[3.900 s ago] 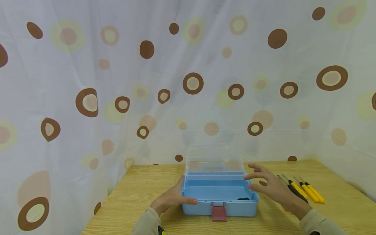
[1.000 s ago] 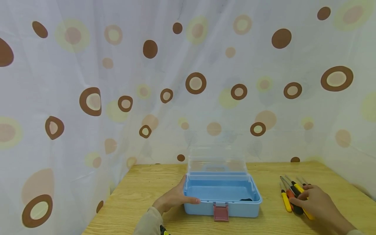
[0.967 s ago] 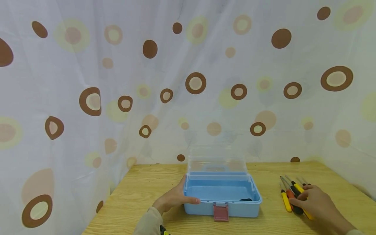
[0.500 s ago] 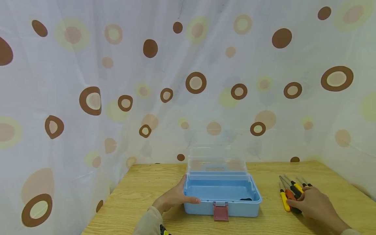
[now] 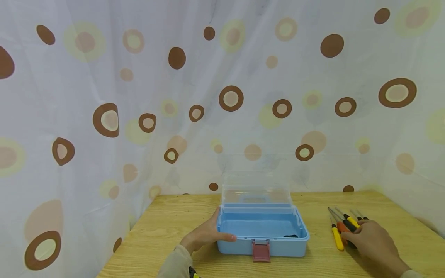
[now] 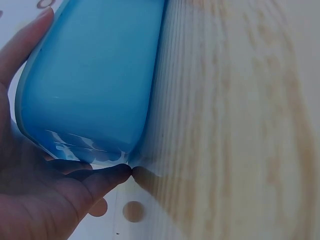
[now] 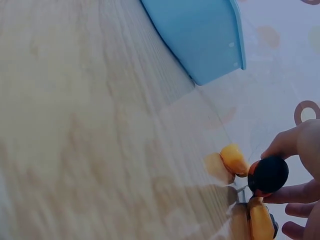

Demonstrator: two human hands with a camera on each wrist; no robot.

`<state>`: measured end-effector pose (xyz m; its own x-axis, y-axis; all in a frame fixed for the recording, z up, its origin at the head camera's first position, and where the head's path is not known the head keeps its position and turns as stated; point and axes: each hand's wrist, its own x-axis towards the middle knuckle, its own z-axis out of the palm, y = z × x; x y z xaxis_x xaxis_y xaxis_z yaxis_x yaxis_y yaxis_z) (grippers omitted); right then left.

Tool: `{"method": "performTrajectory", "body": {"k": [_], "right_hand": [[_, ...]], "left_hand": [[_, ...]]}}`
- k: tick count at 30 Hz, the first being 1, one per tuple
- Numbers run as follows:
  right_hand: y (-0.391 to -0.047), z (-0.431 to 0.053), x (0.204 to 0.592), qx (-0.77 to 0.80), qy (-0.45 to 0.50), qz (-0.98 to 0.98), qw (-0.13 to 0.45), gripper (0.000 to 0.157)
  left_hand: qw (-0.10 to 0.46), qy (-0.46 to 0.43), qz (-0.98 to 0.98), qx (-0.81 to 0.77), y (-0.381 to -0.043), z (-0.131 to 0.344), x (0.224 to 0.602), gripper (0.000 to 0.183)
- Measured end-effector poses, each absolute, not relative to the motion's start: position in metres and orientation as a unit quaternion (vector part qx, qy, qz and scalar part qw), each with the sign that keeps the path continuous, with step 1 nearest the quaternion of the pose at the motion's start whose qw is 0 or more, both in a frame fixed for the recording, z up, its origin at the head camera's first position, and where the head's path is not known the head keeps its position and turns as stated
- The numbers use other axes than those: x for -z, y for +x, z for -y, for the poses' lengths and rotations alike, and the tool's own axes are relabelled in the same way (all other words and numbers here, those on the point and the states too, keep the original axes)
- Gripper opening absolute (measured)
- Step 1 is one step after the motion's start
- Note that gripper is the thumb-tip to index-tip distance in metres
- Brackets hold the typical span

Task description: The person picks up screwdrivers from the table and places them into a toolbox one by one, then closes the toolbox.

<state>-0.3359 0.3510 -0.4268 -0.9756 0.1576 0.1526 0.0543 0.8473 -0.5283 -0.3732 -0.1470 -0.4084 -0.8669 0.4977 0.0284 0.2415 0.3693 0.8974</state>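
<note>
Wood-grain desk before a dotted white curtain: screwdriver pinched

Your right hand has its fingers drawn narrow, apparently pinching a black-and-orange-handled screwdriver; a yellow-handled screwdriver lies just left of them. Your left hand has its fingers spread straight against the corner of a pale-blue plastic box, lid raised. You seem to be at the picking-up step; next likely calls for lifting clear of its neighbours.

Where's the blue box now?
Head view: blue box on the table, just right of centre, between the left hand at its left end and the screwdrivers to its right.
</note>
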Motion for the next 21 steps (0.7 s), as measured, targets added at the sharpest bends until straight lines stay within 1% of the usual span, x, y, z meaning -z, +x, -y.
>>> {"method": "performTrajectory", "body": {"k": [4, 11, 12, 19, 21], "right_hand": [[-0.334, -0.352, 0.424, -0.264, -0.043, 0.958, 0.1, 0.041], [-0.331, -0.353, 0.418, -0.273, -0.044, 0.953, 0.126, 0.062], [-0.331, -0.353, 0.418, -0.275, -0.044, 0.952, 0.129, 0.059], [-0.329, -0.353, 0.416, -0.286, -0.058, 0.945, 0.146, 0.057], [-0.329, -0.353, 0.415, -0.293, -0.064, 0.942, 0.151, 0.051]], "left_hand": [[0.128, 0.22, -0.818, -0.515, -0.372, 0.147, 0.408, 0.126], [0.126, 0.232, -0.81, -0.523, -0.371, 0.147, 0.409, 0.125], [0.127, 0.233, -0.81, -0.524, -0.371, 0.147, 0.409, 0.125], [0.13, 0.219, -0.815, -0.521, -0.371, 0.148, 0.411, 0.126], [0.13, 0.216, -0.817, -0.519, -0.371, 0.148, 0.412, 0.126]]}}
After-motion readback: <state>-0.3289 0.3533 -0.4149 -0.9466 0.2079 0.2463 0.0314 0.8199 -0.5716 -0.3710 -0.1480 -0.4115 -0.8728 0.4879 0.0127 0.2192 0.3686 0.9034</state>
